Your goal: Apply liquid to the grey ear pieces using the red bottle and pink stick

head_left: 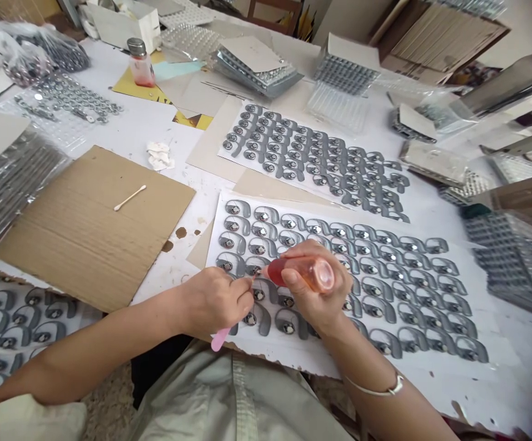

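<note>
Red, see-through plastic sits in our right hand (321, 300), whose thumb and fingers close around the squeeze bottle (305, 269), tipped almost flat so its nozzle points left. Our left hand (213, 300) is curled, fingers folded together over a pink handle (220, 340) that pokes out below the fist; its fingertips meet just beside the nozzle (whether nozzle and fingertips actually touch, we cannot tell). Both hands work above the left part of the nearer paper sheet (288, 351), where rows of grey curved pieces (469, 353) lie, each with a shiny round part. We judge the step in hand to be a small, precise application from the bottle — onto the tool's tip or a piece beneath, we cannot say which. The next move seems to call for a light squeeze and a steady left hand, keeping the neighbouring pieces undisturbed. Farther out, brown cardboard (77, 245) carries a cotton swab (130, 198) to our left, with a crumpled tissue (159, 155) past it; beyond the sheet lies another batch of grey pieces (299, 147) — and, farther back, a capped jar (141, 64) of pinkish liquid.
</note>
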Demonstrator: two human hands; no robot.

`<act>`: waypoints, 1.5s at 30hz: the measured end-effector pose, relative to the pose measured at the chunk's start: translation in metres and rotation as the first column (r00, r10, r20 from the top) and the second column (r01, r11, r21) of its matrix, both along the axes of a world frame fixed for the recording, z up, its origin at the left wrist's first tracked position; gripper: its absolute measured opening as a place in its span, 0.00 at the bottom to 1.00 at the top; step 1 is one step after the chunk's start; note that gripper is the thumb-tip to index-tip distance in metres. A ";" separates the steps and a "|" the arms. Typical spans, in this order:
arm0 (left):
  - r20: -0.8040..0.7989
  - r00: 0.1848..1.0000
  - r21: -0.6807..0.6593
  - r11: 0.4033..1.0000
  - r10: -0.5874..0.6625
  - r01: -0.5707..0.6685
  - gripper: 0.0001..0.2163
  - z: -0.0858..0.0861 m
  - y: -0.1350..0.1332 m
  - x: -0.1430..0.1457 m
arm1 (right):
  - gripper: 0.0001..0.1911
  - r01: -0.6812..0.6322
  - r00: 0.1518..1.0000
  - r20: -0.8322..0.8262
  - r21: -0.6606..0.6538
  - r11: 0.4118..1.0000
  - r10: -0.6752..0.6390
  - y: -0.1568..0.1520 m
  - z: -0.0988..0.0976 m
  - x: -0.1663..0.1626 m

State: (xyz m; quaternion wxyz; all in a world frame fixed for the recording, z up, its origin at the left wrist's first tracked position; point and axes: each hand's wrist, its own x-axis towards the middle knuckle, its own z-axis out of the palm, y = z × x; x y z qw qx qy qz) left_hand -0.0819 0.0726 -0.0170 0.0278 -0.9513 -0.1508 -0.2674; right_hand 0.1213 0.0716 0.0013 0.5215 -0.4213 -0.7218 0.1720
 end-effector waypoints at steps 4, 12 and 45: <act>-0.013 1.000 0.003 1.000 0.004 -0.004 0.06 0.001 -0.001 0.000 | 0.08 0.005 1.000 0.015 0.001 1.000 -0.005 0.000 -0.001 0.001; -0.002 1.000 -0.017 1.000 -0.006 0.006 0.06 -0.001 -0.002 -0.001 | 0.06 -0.018 1.000 0.019 0.028 0.999 0.017 -0.001 0.002 -0.001; 0.018 1.000 -0.047 0.999 -0.011 0.012 0.08 0.001 0.001 -0.002 | 0.05 0.024 1.000 0.000 0.142 0.990 -0.024 0.003 -0.001 -0.004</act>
